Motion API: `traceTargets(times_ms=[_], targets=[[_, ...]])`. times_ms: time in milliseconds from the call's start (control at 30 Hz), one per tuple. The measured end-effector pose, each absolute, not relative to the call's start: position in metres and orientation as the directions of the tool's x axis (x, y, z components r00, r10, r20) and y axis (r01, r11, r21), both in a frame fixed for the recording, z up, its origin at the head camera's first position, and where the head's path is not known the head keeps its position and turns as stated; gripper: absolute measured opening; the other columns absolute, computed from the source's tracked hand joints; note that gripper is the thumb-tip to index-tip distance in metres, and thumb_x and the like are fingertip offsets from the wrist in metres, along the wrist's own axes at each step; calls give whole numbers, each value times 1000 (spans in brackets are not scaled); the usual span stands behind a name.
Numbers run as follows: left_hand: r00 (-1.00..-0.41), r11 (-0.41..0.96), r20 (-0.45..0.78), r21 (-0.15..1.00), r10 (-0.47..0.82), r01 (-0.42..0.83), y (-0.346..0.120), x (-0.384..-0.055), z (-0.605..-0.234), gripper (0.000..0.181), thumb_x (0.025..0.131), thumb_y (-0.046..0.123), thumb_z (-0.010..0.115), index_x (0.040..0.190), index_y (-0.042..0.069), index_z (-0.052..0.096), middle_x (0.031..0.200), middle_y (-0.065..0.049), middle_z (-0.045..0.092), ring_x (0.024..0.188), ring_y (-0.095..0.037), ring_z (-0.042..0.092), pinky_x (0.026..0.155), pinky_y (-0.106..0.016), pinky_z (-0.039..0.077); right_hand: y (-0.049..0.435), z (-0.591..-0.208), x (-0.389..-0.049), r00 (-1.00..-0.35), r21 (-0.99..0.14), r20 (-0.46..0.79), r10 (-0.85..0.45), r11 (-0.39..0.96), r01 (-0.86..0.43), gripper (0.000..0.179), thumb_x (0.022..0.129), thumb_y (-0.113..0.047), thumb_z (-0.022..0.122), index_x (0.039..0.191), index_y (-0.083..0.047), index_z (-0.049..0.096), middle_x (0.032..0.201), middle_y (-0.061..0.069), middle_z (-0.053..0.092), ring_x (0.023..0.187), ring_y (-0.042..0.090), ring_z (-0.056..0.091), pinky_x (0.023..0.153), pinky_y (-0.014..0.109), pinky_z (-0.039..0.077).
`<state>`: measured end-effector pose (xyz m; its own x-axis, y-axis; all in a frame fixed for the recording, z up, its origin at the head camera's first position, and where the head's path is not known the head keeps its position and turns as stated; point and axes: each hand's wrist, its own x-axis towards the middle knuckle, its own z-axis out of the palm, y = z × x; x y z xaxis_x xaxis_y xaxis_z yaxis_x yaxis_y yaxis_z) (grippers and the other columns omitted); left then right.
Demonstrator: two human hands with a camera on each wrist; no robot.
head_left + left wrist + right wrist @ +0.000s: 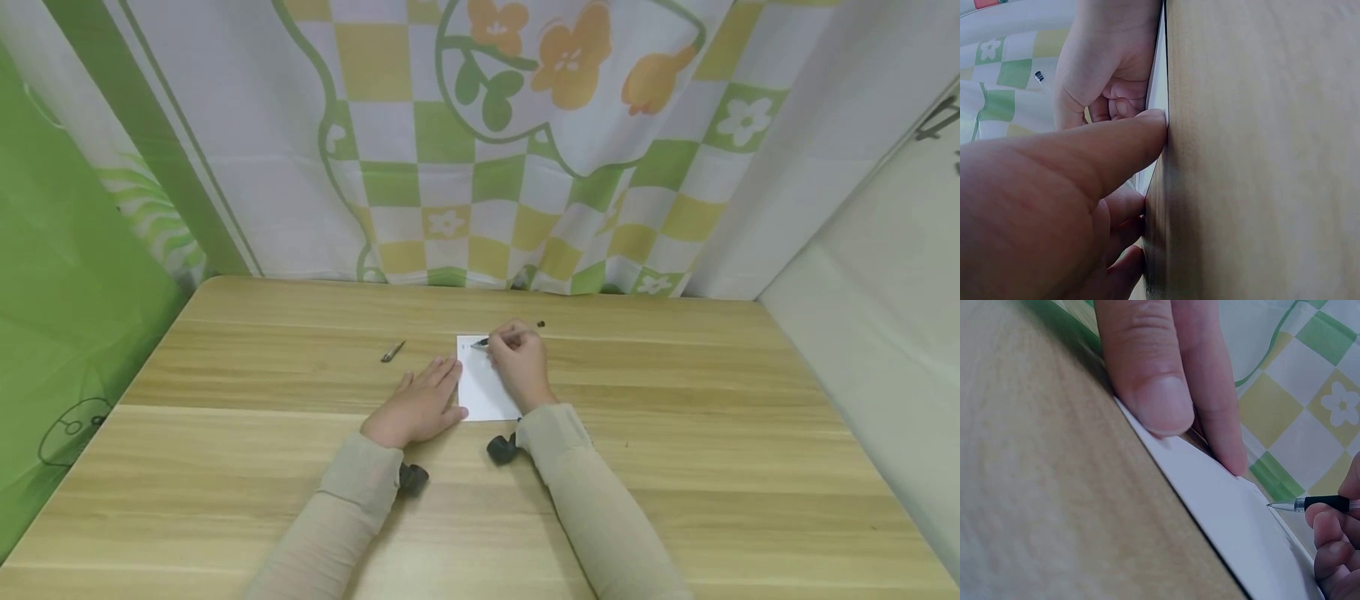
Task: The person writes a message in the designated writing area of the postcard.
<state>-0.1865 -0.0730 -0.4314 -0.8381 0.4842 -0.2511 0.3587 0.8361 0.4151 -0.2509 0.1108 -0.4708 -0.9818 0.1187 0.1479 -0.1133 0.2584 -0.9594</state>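
A white sheet of paper (483, 392) lies on the wooden table, with a few small marks near its top left corner. My right hand (519, 362) grips a pen (1325, 503) with a black grip and clear tip, its point at the paper's upper part. My left hand (420, 406) lies flat with fingers extended, the thumb and fingertips resting on the paper's left edge. In the right wrist view the left thumb (1163, 403) presses the sheet near its edge. The left wrist view shows the left thumb (1129, 134) close up, with the right hand (1107, 69) beyond it.
A small pen-like piece (393, 351) with a dark end lies on the table left of the paper. A small dark cap-like bit (541, 323) is behind the right hand. The wooden table (675, 467) meets a checkered floral curtain (517, 200) at the back.
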Motion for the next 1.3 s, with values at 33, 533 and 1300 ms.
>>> traceTargets(times_ms=[33, 533, 1300], targets=[[-837, 837, -257, 414, 483, 356, -73, -187, -431, 73, 106, 39, 51, 161, 1, 21, 169, -13, 12, 156, -33, 8, 123, -60, 7, 111, -471, -251, -982, -959, 147, 119, 261, -112, 14, 90, -14, 63, 83, -3, 68, 88, 6, 66, 70, 16, 63, 61, 21, 55], [-839, 837, -252, 415, 482, 356, -72, -186, -429, 73, 105, 38, 53, 160, 1, 22, 169, -13, 14, 155, -32, 9, 123, -60, 8, 111, -470, -250, -983, -964, 140, 114, 241, -110, 13, 90, -12, 63, 82, -2, 67, 89, 6, 65, 72, 16, 63, 62, 21, 54], [-836, 835, -255, 419, 485, 357, -73, -187, -431, 73, 105, 38, 53, 160, 0, 21, 168, -15, 13, 155, -33, 8, 123, -60, 7, 111, -471, -251, -982, -965, 142, 128, 239, -109, 16, 89, -12, 62, 81, -1, 68, 88, 6, 65, 69, 16, 62, 60, 22, 53]])
